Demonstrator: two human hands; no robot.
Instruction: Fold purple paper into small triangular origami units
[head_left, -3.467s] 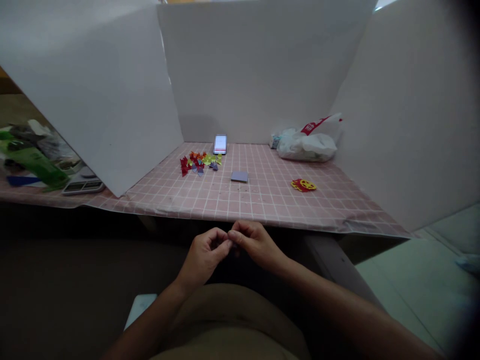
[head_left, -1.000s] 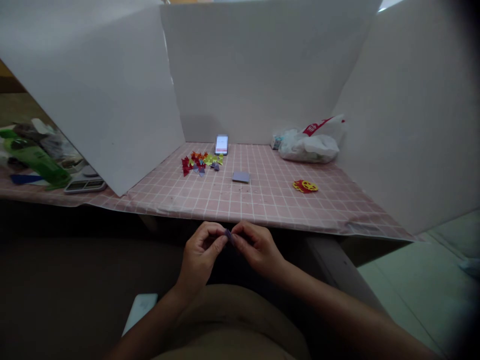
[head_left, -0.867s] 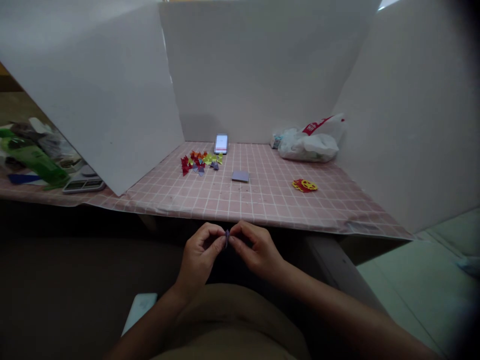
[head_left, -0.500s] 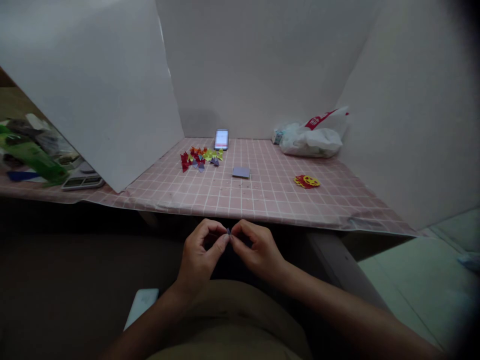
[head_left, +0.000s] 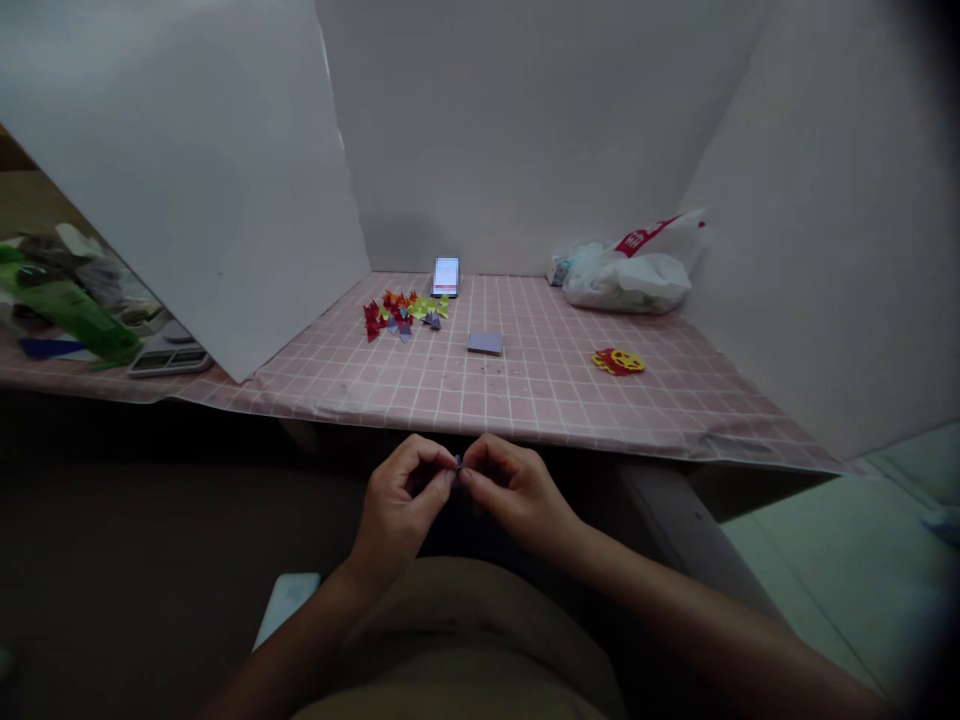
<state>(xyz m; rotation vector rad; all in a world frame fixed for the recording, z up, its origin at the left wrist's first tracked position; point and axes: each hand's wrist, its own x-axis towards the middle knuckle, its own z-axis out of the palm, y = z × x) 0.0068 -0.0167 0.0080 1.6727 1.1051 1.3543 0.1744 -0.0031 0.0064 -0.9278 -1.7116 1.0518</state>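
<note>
Between my two hands, just off the table's near edge, is a small piece of purple paper (head_left: 459, 461), mostly covered by the fingertips. My left hand (head_left: 401, 500) pinches it from the left with thumb and index finger. From the other side, the thumb and index finger of my right hand (head_left: 517, 490) are closed on it too. A stack of square purple paper (head_left: 485, 343) lies on the table ahead. Farther left sits a pile of small folded paper pieces (head_left: 401, 315) in red, orange, yellow and purple.
A lit phone (head_left: 446, 277) leans at the back of the pink checked table (head_left: 420, 390). Yellow and red cut-out shapes (head_left: 619, 361) lie to the right, before a white plastic bag (head_left: 634, 275). White panels (head_left: 525, 130) enclose the table. A kitchen scale (head_left: 171, 358) and green bottle (head_left: 71, 305) are left.
The purple piece appears slightly turned between my fingertips. Both hands keep their pinch in nearly the same place, and the view has shifted a little.
</note>
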